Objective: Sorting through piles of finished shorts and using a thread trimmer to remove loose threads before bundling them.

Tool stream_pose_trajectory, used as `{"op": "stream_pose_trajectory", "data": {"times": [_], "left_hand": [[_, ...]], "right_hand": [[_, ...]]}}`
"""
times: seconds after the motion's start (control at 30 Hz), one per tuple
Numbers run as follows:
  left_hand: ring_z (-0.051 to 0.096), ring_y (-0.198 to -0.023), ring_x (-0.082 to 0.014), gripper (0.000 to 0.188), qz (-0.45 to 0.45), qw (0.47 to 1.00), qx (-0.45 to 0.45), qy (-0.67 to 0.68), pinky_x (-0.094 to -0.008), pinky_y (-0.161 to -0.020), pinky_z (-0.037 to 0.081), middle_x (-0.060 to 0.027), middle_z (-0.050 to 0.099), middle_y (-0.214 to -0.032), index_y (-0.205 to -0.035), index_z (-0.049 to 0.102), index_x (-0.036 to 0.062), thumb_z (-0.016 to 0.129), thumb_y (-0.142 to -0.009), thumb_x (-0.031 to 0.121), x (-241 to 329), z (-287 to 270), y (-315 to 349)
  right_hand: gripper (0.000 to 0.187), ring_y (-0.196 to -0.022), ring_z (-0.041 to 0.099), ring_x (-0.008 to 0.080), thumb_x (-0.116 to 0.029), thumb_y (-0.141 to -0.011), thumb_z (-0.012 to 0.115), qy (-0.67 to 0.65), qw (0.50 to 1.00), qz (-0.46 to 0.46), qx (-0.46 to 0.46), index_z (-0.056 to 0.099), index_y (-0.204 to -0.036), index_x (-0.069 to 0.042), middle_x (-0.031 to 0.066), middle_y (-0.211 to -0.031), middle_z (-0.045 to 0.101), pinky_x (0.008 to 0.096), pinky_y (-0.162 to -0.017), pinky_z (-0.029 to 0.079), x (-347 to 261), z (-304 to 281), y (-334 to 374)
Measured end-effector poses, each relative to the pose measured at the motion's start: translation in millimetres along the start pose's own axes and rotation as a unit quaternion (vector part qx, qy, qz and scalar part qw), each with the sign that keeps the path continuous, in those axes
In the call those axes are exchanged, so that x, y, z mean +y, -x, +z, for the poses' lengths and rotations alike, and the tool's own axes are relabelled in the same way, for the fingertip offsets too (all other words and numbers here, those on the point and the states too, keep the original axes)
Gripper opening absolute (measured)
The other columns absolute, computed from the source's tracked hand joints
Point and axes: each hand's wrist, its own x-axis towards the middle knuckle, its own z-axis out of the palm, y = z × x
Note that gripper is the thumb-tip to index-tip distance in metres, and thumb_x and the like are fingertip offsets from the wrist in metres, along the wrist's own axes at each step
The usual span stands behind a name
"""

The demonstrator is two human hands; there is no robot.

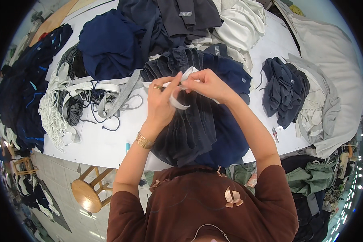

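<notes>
A narrow white fabric strip (180, 105) is pinched between my two hands, its loose end curling down between them. My left hand (162, 94) has its fingers closed on the strip, with a ring and a gold-coloured wristwatch showing. Touching it from the right, my right hand (207, 84) grips the same strip, and a white loop stands up above the fingers. Exactly how the strip runs inside the fingers is hidden. Directly under both hands lies a stack of dark gathered garments (185, 133), folded in rows, with navy cloth (232, 121) along its right side.
Left on the white table (97, 149) are tangled white cords (54, 109) and a grey strap (109, 105). Navy (109, 44), dark grey (189, 18) and white cloth (242, 26) heap at the back. A dark bundle (284, 90) and small snips (275, 135) lie right. A wooden stool (86, 195) stands below.
</notes>
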Motion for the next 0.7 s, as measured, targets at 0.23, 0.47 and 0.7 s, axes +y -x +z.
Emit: {"op": "stream_pose_trajectory", "data": {"times": [0.23, 0.47, 0.7], "left_hand": [[0.056, -0.089, -0.0271, 0.005, -0.155, 0.979, 0.02, -0.129, -0.0386, -0.077, 0.043, -0.0094, 0.062, -0.089, -0.082, 0.061, 0.0021, 0.06, -0.077, 0.005, -88.4, -45.3, 76.2], [0.053, -0.073, -0.0163, 0.019, -0.477, 0.67, 0.251, 0.511, -0.0323, -0.068, 0.046, -0.0029, 0.055, -0.078, -0.087, 0.052, 0.0048, 0.048, -0.095, 0.021, -60.0, -15.8, 62.4], [0.028, -0.044, -0.0055, 0.03, -0.373, 0.777, 0.1, 0.497, -0.0224, -0.037, 0.021, 0.005, 0.032, -0.055, -0.074, 0.037, 0.0136, 0.045, -0.098, 0.032, -69.7, -24.7, 43.4]], "right_hand": [[0.02, -0.059, 0.045, 0.0048, -0.019, -0.084, 0.066, 0.279, 0.946, -0.03, 0.159, 0.068, -0.08, 0.0, -0.0017, -0.07, 0.059, 0.0221, -0.052, 0.036, 28.0, -86.7, 69.3], [0.022, -0.07, 0.054, 0.0097, -0.024, -0.092, 0.057, -0.083, 0.912, -0.017, 0.402, 0.062, -0.083, -0.004, 0.0017, -0.073, 0.059, 0.0235, -0.07, 0.042, 133.3, -125.0, 122.2], [0.026, -0.049, 0.038, 0.0107, -0.023, -0.098, 0.042, -0.444, 0.841, -0.133, 0.28, 0.046, -0.078, -0.008, 0.0027, -0.063, 0.046, 0.027, -0.049, 0.036, 69.9, -106.7, 75.1]]}}
